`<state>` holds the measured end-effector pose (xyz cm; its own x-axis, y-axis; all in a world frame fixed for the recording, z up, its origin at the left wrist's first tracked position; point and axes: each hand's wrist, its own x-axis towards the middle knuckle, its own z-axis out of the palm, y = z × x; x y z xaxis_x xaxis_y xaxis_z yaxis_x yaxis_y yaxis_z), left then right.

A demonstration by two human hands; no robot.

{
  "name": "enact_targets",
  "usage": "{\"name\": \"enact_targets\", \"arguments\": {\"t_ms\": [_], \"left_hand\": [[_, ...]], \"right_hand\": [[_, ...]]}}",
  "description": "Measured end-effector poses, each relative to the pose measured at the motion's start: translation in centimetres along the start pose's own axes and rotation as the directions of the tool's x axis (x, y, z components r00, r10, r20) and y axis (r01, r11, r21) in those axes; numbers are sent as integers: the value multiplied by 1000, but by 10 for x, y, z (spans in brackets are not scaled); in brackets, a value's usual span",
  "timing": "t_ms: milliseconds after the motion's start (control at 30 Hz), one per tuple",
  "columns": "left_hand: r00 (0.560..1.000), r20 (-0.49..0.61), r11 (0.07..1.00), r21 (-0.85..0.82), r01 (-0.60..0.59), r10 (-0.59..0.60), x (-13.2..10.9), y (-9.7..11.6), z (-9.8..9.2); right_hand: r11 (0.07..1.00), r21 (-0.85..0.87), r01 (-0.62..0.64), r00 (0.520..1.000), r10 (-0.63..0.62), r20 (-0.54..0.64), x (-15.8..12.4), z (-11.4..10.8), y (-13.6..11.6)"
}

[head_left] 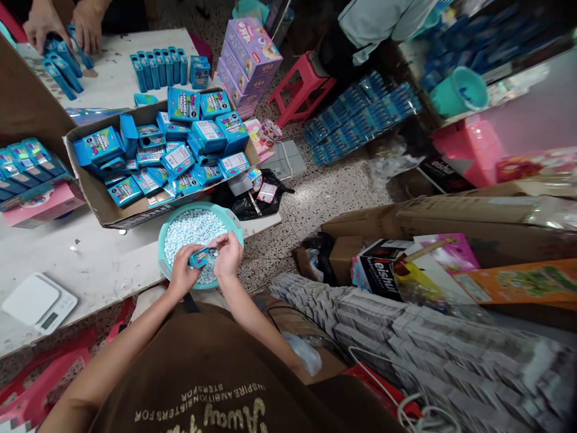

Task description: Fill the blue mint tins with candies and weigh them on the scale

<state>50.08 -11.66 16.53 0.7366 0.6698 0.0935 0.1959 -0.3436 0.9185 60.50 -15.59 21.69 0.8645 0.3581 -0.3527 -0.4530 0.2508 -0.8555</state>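
Note:
My left hand (183, 272) and my right hand (228, 255) together hold a small blue candy box (202, 257) with a colourful label. They hold it just above a round teal basin (235, 231), which is filled with pale blue candies (193, 233). Both hands are over the basin. Beyond it, a cardboard carton (104, 203) on the white table (90, 264) holds many similar blue boxes.
A co-worker's hands (63, 25) sort blue boxes at the far table. A digital kitchen scale (39, 302) sits at the table's near left. Purple boxes, a red stool, stacked blue packs, and grey stacks lie on or near the speckled floor.

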Motion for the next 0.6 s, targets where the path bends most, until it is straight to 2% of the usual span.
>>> {"name": "enact_targets", "arguments": {"t_ms": [67, 133, 233, 333, 400, 467, 533, 600], "left_hand": [[1000, 0, 1000, -20, 7, -7, 0, 0, 1], [999, 0, 997, -66, 33, -33, -1, -2, 2], [989, -5, 978, -152, 145, -147, -5, -9, 2], [974, 3, 942, -254, 219, -226, -14, -17, -3], [960, -9, 912, -315, 262, -278, -21, -19, -7], [944, -29, 888, -350, 300, -330, -27, -21, -11], [938, -37, 883, -352, 311, -345, -31, -21, -13], [943, -37, 894, -332, 300, -330, -32, -23, -14]], "right_hand": [[999, -18, 34, 999, -34, 27, -3, -1, 0], [998, -44, 52, 994, -47, 102, -4, -3, -2], [998, 0, -56, 982, 55, 183, 4, -12, -2], [986, 62, -154, 980, 144, 139, 26, -32, 9], [991, -60, -119, 987, 124, 102, 44, -50, 23], [956, -290, -47, 988, 88, 128, 60, -68, 40], [871, -489, 41, 979, 64, 195, 75, -82, 56], [772, -618, 147, 964, 28, 265, 88, -90, 68]]}}
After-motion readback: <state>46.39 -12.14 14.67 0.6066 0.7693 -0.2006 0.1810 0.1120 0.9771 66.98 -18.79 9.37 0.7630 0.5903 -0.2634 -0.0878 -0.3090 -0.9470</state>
